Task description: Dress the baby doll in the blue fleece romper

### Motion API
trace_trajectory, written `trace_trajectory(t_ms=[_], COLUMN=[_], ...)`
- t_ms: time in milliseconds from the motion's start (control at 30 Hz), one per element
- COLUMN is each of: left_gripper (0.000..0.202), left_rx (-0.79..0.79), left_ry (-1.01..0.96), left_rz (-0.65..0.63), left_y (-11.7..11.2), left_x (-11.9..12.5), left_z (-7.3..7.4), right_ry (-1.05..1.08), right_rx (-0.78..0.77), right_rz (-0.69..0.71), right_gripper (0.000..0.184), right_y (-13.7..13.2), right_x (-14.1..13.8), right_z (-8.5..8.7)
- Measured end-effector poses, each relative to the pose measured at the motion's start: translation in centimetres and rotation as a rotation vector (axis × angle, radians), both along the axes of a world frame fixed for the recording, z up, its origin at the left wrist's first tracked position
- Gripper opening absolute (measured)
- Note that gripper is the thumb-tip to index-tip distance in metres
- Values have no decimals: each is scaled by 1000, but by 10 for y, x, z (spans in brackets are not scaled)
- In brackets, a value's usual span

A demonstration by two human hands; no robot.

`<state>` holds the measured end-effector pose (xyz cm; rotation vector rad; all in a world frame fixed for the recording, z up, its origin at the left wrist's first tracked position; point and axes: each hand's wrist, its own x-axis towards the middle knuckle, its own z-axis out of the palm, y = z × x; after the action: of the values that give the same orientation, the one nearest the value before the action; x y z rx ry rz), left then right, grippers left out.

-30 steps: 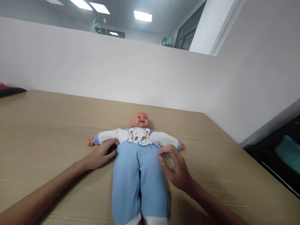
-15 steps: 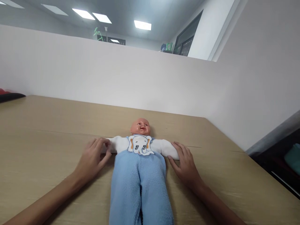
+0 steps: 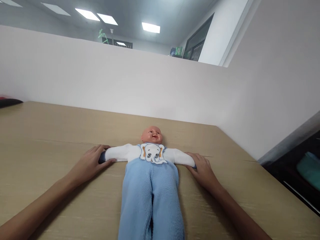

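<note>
A baby doll (image 3: 152, 134) lies on its back on the wooden table, its arms spread to both sides. It is dressed in a fleecy light blue romper (image 3: 147, 193) with white sleeves and an elephant face (image 3: 153, 154) on the chest. At the end of one sleeve (image 3: 117, 153), my left hand (image 3: 93, 161) grips around the dark blue cuff, thumb below and fingers above. My right hand (image 3: 201, 168) holds the end of the other sleeve (image 3: 181, 157) between thumb and fingers. The doll's hands are hidden, and its feet lie beyond the lower edge.
The wooden table (image 3: 62, 123) reaches a white partition (image 3: 112, 80) behind the doll. To the right, beside the table, a dark shelf (image 3: 282, 163) holds a teal cloth (image 3: 310, 170). A black and red object (image 3: 10, 101) shows at the far left.
My left hand has moved outward to the sleeve's end, and that sleeve now lies straighter with its dark cuff showing. My right hand has slid slightly outward along the other sleeve.
</note>
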<state>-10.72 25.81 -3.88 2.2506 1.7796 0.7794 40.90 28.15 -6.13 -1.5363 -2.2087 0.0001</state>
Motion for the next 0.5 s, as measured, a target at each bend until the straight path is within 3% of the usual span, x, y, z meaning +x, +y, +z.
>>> trace_trajectory(t_ms=[267, 500], left_gripper=[53, 45], left_rx=[-14, -4], left_ry=[-5, -36], left_rz=[-90, -108], left_y=[5, 5], left_x=[-8, -8], left_z=[-4, -3], right_ry=[-72, -94], right_rx=[112, 212], right_rz=[-102, -80], right_gripper=[43, 50], right_y=[5, 6], right_x=[7, 7], right_z=[-7, -15])
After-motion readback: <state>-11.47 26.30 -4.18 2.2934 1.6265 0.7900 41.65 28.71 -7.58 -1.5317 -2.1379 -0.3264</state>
